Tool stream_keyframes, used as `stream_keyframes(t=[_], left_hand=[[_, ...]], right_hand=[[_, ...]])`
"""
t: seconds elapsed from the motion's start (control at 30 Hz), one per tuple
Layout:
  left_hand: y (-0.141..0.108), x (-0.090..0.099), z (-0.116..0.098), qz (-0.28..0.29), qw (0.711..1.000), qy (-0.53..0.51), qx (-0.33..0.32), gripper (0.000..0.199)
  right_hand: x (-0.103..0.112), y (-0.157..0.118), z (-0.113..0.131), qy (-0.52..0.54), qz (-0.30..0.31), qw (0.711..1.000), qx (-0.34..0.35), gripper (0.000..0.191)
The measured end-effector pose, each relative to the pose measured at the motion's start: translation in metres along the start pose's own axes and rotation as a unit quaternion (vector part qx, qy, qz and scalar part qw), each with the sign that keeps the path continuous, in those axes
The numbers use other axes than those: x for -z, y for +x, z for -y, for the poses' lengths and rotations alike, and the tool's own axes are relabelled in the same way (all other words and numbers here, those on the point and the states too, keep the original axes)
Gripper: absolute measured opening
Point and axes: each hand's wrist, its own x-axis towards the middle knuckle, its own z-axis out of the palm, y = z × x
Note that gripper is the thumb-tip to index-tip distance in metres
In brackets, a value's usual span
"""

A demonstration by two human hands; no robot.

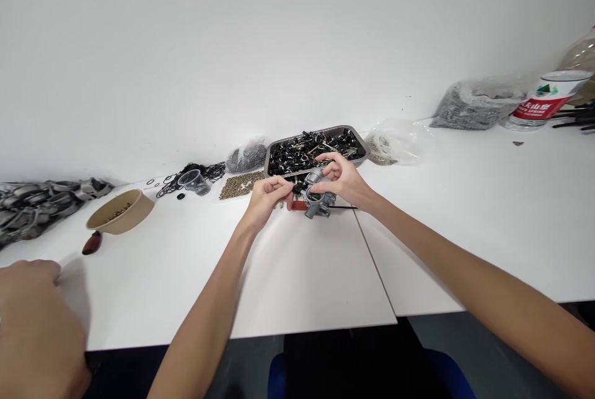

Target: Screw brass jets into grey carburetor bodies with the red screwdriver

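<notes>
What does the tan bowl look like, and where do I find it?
On the white table, go to the pile of grey metal castings at far left. Just right of it sits a round, open tan bowl with small brass-coloured pieces inside. Unlike the clear cup further right, it's opaque and wider.

Single view: the head camera, worn on the person's head — directed forward and down along both forearms (211, 300). The counter (316, 269) spans the frame at moderate range, its front edge in the lower part; the wall (279, 33) fills the top. No second view shares this coverage.
</notes>
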Motion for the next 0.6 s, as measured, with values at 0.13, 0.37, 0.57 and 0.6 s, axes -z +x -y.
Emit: stream_keyframes(t=[0.13,0.37,0.57,0.6], left_hand=[[-0.0018,0.0013,-0.0013,0.017,0.999,-0.023,0.017,0.025],[-0.0015,0.0006,0.0005,0.068,0.993,-0.094,0.034,0.024],[-0.0008,-0.0006,0.0014,0.105,0.989,-0.094,0.053,0.027],[-0.0008,-0.0013,0.0012,0.102,0.989,-0.089,0.052,0.029]], right_hand=[[0.0002,-0.0008,0.0038,0.021,0.016,1.0,-0.005,0.071],[0.0038,-0.0029,0.0077,0.036,0.055,0.998,-0.006,0.073],[0.0031,-0.0008,0.0023,0.018,0.081,0.996,0.023,0.068],[0.0032,-0.0005,0.0014,0.014,0.083,0.996,0.026,0.068]])
